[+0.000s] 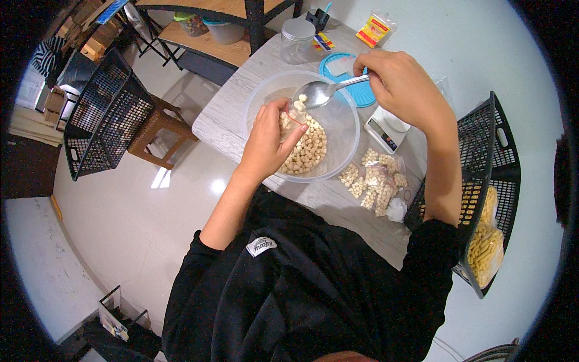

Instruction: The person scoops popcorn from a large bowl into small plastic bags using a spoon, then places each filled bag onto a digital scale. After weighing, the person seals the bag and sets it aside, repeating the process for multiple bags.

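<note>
My left hand (270, 140) holds a small clear plastic bag (286, 122) with a red edge at its mouth, partly filled with pale round pieces. In my right hand (402, 86) is a metal spoon (319, 92), gripped by its handle and tilted down at the bag's mouth. A few pale pieces (300, 102) lie at the spoon's tip. Both are above a large translucent plastic bowl (341, 158), where a heap of small round tan pieces (312, 151) rests. Several filled small bags (377, 178) lie beside the bowl on the table.
A white digital scale (385, 131) and a blue lid (334, 59) stand behind the bowl. Further back are a clear jar (298, 43) and a yellow packet (375, 29). Black plastic baskets (491, 149) (106, 117) flank both sides; the left one sits on a brown stool (158, 131).
</note>
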Motion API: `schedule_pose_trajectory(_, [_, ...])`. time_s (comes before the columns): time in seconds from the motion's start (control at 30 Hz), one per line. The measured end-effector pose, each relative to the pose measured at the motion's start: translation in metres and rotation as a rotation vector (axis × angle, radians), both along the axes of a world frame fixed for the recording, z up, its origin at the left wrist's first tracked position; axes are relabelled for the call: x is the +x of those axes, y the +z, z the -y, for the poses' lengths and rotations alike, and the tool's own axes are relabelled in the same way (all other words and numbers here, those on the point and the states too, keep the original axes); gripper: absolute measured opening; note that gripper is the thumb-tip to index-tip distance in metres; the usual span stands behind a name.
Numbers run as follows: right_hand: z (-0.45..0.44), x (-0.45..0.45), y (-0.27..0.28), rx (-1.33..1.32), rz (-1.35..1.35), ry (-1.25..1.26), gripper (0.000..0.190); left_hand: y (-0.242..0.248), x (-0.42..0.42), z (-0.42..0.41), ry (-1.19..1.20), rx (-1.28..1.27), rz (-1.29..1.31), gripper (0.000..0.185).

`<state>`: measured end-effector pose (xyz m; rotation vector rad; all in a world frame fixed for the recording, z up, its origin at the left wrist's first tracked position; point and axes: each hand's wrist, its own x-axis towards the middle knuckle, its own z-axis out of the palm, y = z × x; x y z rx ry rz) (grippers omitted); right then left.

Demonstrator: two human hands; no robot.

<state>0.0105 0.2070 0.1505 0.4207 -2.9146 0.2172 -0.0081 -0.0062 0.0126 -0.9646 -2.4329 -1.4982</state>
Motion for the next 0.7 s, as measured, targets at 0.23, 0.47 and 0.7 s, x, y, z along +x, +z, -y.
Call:
schedule_pose_trajectory(0.23, [-0.002, 0.002, -0.001, -0.007, -0.011, -0.004, 0.019, 0.000, 0.000, 0.000, -0.012, 0.001, 0.018, 0.048])
schedule_pose_trajectory(0.47, [-0.020, -0.002, -0.008, -0.101, 0.201, 0.013, 0.015, 0.001, 0.000, 0.000, -0.020, 0.014, 0.055, 0.048])
schedule_pose_trajectory(0.7, [-0.028, -0.002, -0.015, -0.193, 0.005, 0.081, 0.014, -0.001, 0.000, 0.001, -0.009, 0.038, 0.033, 0.047])
